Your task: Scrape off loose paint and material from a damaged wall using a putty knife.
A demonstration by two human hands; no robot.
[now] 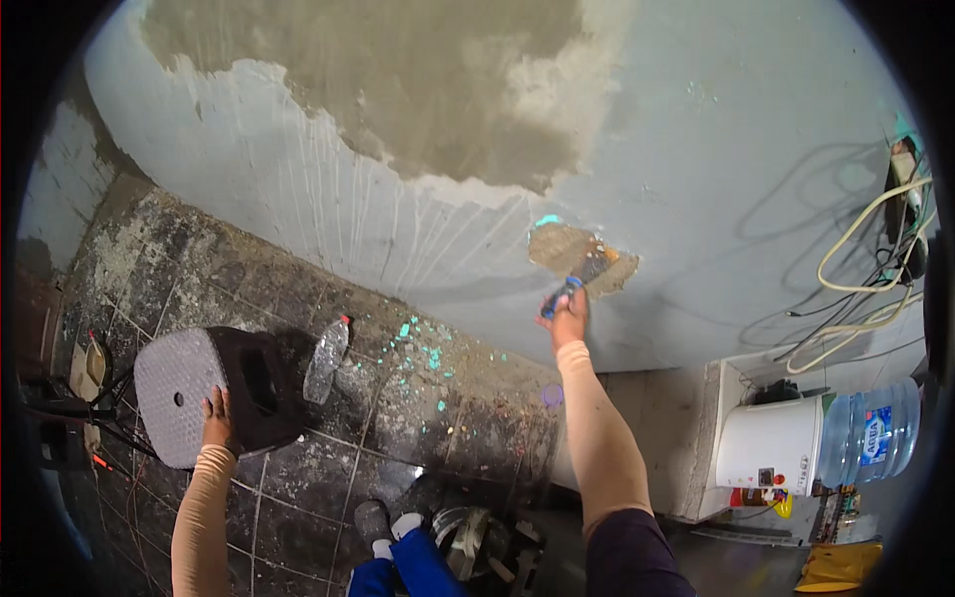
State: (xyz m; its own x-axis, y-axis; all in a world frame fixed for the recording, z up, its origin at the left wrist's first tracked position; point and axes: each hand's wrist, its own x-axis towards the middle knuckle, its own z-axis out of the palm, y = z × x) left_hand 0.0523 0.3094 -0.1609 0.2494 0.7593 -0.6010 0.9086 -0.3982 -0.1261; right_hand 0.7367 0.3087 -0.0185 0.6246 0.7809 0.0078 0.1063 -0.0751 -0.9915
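Note:
My right hand (568,317) is closed around the blue-and-black handle of a scraper (561,296). The scraper's blade lies against a bare, chipped patch (563,250) low on the grey painted wall (694,216). Loose orange-brown bits show beside the blade. My left hand (218,422) rests on the edge of a plastic stool (175,373) with a textured grey seat and dark sides. Its fingers lie over the seat top; the thumb is hidden.
A large grey-brown plaster patch (433,89) covers the upper wall. A clear plastic bottle (326,362) and turquoise paint flakes (433,358) lie on the dark tiles. Cables (843,287) hang at right, above a white dispenser (768,448) with a water jug (839,433). A bucket (470,541) stands near my feet.

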